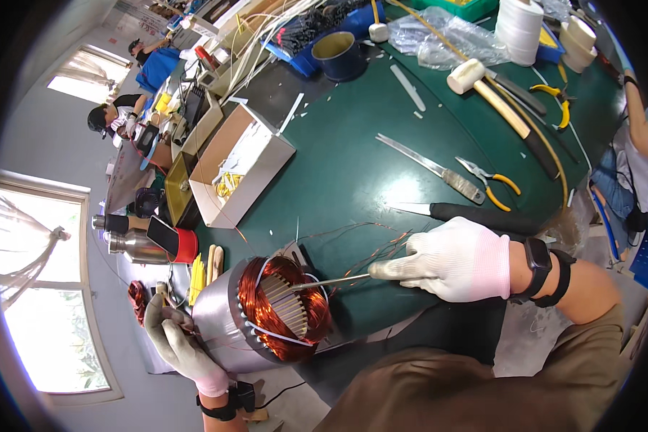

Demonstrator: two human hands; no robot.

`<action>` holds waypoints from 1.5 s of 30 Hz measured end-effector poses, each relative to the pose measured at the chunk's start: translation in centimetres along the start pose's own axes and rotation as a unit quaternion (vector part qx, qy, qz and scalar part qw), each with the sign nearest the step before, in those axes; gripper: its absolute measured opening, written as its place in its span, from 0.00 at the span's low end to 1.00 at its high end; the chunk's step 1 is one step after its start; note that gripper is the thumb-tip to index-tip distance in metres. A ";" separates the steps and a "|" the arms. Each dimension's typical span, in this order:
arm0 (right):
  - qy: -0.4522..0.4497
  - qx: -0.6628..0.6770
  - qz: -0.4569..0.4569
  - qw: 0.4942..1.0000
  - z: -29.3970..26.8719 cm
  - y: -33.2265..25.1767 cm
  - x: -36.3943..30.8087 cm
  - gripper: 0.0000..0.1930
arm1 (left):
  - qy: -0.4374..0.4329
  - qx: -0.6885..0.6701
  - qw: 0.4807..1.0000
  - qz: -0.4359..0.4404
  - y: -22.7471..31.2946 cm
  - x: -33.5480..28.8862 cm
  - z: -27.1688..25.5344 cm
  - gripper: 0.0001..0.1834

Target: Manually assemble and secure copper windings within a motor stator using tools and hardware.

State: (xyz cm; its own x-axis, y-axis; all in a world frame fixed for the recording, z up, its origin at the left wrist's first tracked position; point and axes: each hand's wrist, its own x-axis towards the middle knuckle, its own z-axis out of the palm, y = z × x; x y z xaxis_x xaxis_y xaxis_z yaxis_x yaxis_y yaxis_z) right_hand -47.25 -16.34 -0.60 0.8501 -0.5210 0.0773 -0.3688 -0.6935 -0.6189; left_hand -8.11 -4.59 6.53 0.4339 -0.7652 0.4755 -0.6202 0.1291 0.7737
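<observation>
A motor stator [219,317] lies on its side at the table's near left edge, a silvery cylinder with copper windings [313,317] bulging from the end facing right. White cord or sleeving runs over the windings. My right hand [450,263], in a white glove, is closed round a thin metal rod [338,281] with the index finger along it. The rod's far end reaches into the slotted bore. My left hand [180,342], gloved too, is at the stator's other end with fingers curled in; what they pinch is hidden. Loose copper wires [389,248] trail beyond the stator.
On the green table [338,173] lie a steel blade [432,169], yellow-handled pliers [489,180], a white-headed mallet [497,101] and a dark-handled knife [446,210]. An open cardboard box [248,173] stands left, beside a steel flask [140,245]. Other people work farther off.
</observation>
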 end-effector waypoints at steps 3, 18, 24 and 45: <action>-0.035 -0.013 0.004 0.999 0.0 0.1 1.0 0.22 | 0.038 -0.008 0.998 -0.041 -0.1 -0.2 -0.3 0.20; -0.039 -0.055 -0.029 0.997 -1.5 -0.9 1.7 0.30 | 0.074 0.006 0.995 -0.067 0.1 -0.3 0.0 0.19; -0.014 -0.130 -0.035 0.991 -2.0 -1.9 2.0 0.25 | 0.060 0.030 0.996 -0.067 0.5 -0.6 -0.1 0.19; -0.022 0.004 -0.096 0.995 2.1 -2.7 9.1 0.17 | 0.045 0.046 0.993 -0.096 0.6 0.0 -0.2 0.19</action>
State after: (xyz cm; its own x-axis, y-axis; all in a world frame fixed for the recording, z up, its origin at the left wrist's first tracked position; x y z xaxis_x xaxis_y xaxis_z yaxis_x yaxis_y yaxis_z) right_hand -37.71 -18.17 0.12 0.9205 -0.3561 0.1611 -0.1942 -0.7745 -0.6020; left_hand -8.40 -4.41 7.10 0.6048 -0.7096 0.3615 -0.5753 -0.0753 0.8145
